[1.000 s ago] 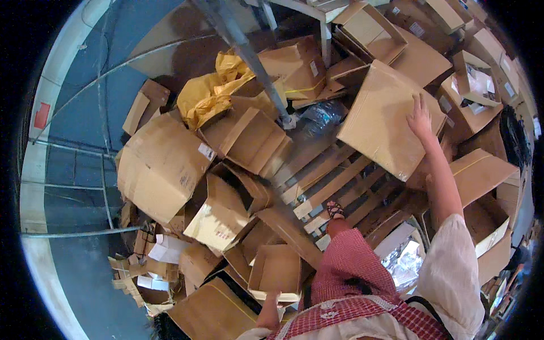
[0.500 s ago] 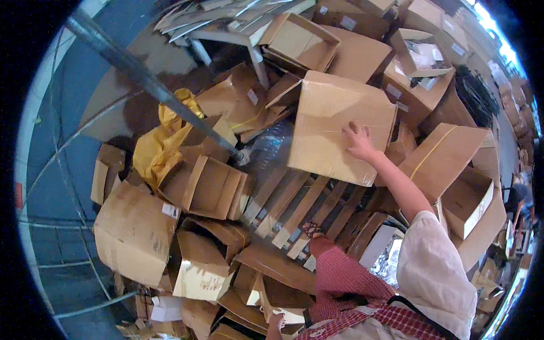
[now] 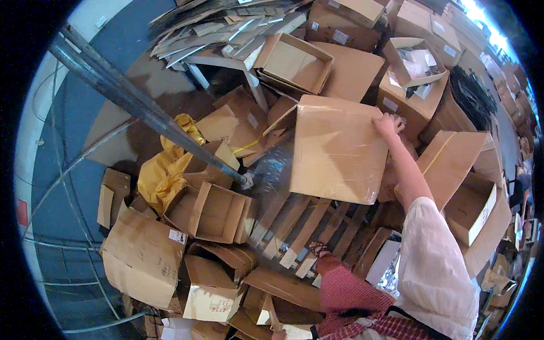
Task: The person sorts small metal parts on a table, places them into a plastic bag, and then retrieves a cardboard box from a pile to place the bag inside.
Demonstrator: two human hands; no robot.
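Note:
A large brown cardboard box (image 3: 334,150) with clear tape along its edges is in front of me, over the wooden pallet (image 3: 306,232). My right hand (image 3: 389,124) reaches out to its upper right corner, the fingers bent over that edge. Whether the box rests on the slats or hangs a little above them, I cannot tell. Only a sliver of my left hand (image 3: 279,335) shows at the lower edge, beside an open cardboard carton (image 3: 292,310); its fingers are mostly hidden.
Open and flattened cartons lie all around. A metal pole (image 3: 153,116) slants in from the upper left, near a yellow plastic sheet (image 3: 161,178). Flattened cardboard is piled on a table (image 3: 252,85) behind. My foot (image 3: 319,248) is on the pallet.
My right hand has gone from the middle of the box's face to its upper right corner. The left hand has slipped mostly out of view. The whole scene sits slightly lower.

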